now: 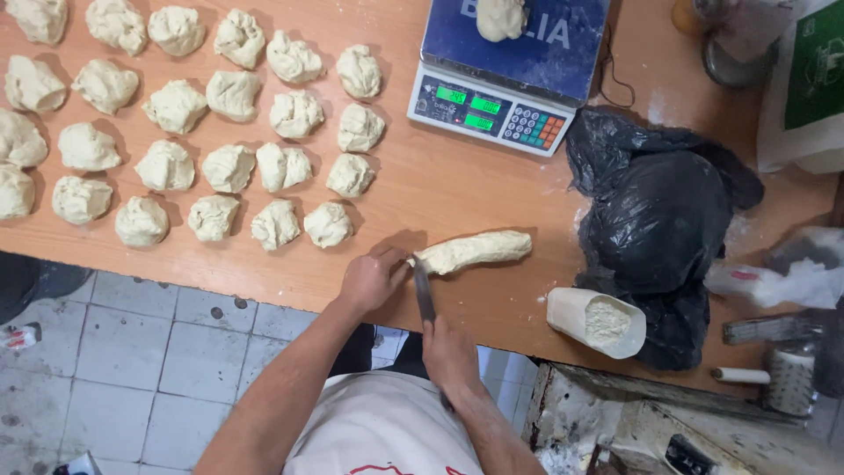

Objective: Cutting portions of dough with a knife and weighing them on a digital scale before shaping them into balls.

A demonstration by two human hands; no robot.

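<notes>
Nearest us, our right hand (450, 352) was closed round the knife (425, 293), blade at the dough log (473, 251) on the table's (457, 189) near edge; left hand (371, 280) pinched its left end. Soft, sticky stuff, best held near the cut; it ran left-right, far end tilting toward the scale (510, 79)

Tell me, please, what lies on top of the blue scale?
One pale lump of dough sits on the blue platform of the scale. The picture's top edge cuts off the lump's upper part, so its full shape cannot be seen, nor can the platform surface directly under it.
</notes>
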